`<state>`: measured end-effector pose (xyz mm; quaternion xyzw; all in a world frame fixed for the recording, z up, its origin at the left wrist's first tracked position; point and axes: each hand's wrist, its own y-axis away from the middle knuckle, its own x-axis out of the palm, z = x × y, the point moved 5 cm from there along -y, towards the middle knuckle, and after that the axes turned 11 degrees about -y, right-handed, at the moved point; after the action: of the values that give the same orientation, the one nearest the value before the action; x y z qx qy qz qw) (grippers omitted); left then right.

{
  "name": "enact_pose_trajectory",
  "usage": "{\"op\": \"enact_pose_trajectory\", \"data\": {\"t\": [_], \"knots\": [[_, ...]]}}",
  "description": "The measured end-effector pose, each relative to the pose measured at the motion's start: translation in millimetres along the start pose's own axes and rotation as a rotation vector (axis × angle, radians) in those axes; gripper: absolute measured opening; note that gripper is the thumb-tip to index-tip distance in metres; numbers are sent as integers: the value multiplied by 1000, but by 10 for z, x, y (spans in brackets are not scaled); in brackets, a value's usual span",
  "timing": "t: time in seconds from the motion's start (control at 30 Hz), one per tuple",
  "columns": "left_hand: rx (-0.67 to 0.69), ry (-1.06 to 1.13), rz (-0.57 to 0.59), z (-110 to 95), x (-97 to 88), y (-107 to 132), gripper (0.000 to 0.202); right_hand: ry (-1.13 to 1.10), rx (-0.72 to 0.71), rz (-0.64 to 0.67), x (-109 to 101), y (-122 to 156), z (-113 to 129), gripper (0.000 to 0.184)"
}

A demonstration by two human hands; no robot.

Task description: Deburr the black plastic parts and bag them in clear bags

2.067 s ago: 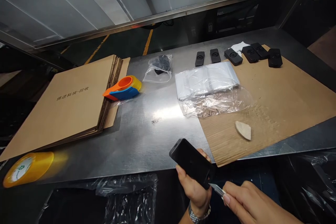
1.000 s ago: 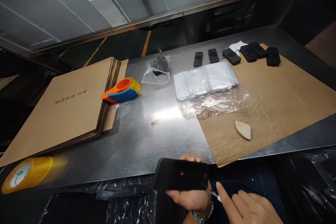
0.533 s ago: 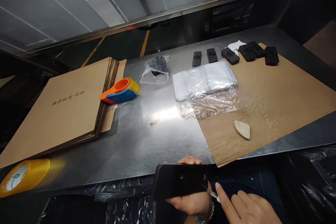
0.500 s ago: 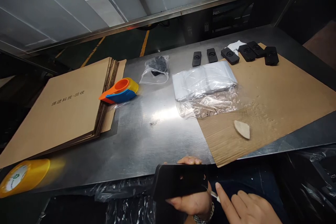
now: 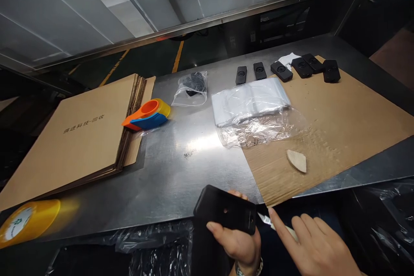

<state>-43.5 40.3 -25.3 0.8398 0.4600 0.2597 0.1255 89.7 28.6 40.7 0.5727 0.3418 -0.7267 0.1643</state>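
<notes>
In my left hand [image 5: 237, 241] is a black plastic housing [image 5: 223, 211], long and box-shaped, with small holes in its face. The thumb lies along its near side and the fingertips show behind the far edge. My right hand [image 5: 318, 246] grips a craft knife [image 5: 265, 219] with a pale handle, index finger stretched along it. The blade's tip is just right of the housing's end, seemingly a little apart from it. On the cardboard sheet [image 5: 349, 120] beyond lies a beige wedge-shaped pad [image 5: 296, 161].
Several black housings [image 5: 280, 71] lie along the table's [image 5: 168, 189] far side. A stack of clear bags [image 5: 252, 101] is mid-table, a bagged black part [image 5: 194, 84] left of it. Further left are an orange-and-blue tape dispenser [image 5: 148, 114], flattened cartons [image 5: 87, 125] and a yellow tape roll [image 5: 35, 220].
The housing has tilted, its left end now higher, and rises slightly in my left hand. The knife has come up and away from the housing's right end, so its blade now shows clearly.
</notes>
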Motion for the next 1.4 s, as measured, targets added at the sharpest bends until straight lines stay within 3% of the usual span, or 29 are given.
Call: {"op": "enact_pose_trajectory", "data": {"t": [0.27,0.5,1.13,1.27,1.4], "knots": [[-250,63,235,0,105,-30,43,-260,86,50,56,21,-233,36],[-230,59,330,-31,175,17,45,-243,120,21,9,15,-189,37],[-206,44,313,7,122,54,48,-200,134,43,17,46,-198,41],[-230,29,340,21,123,62,48,-172,116,40,46,59,-205,38],[-265,13,386,28,147,47,50,-280,100,56,54,73,-235,34]]}}
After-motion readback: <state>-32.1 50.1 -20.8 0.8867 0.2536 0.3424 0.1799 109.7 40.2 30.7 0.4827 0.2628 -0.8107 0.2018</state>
